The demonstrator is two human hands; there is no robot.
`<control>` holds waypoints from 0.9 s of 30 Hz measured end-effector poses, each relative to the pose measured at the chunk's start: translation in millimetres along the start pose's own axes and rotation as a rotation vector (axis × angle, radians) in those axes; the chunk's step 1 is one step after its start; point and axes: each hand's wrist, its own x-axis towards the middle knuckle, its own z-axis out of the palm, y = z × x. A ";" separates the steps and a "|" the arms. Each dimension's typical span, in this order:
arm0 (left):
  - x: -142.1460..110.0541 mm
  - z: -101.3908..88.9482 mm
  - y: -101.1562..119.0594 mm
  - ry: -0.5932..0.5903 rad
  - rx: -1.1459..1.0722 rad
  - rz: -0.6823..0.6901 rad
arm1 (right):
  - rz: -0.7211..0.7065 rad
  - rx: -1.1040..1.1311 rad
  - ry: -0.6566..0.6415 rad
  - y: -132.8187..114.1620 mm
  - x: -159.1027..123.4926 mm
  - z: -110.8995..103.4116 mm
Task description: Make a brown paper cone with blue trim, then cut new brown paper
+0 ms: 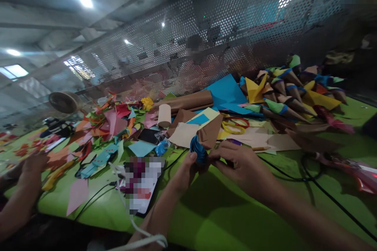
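Note:
My left hand (pixel 187 170) is closed around the lower part of a blue curled paper piece (pixel 198 150), its thumb on the near side. Thin layered folds show on the paper, which stands upright above the green tabletop. From the right, my right hand (pixel 235 160) reaches in with thumb and forefinger pinched at the paper's edge. Whatever lies between those fingertips is too small to make out. Just behind the hands are a brown paper sheet (pixel 212 130) and a pale beige sheet (pixel 186 135).
A phone with a lit screen (pixel 149 182) and a white cable lie left of my hands. Scissors with yellow handles (pixel 232 127), a pencil (pixel 261 148) and a heap of paper cones (pixel 287 90) are to the right. Another person's hand (pixel 32 164) is at far left.

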 end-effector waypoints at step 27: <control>1.2 -7.9 -5.4 -0.003 0.095 -0.050 | -0.206 -0.409 -0.072 4.7 -1.8 2.4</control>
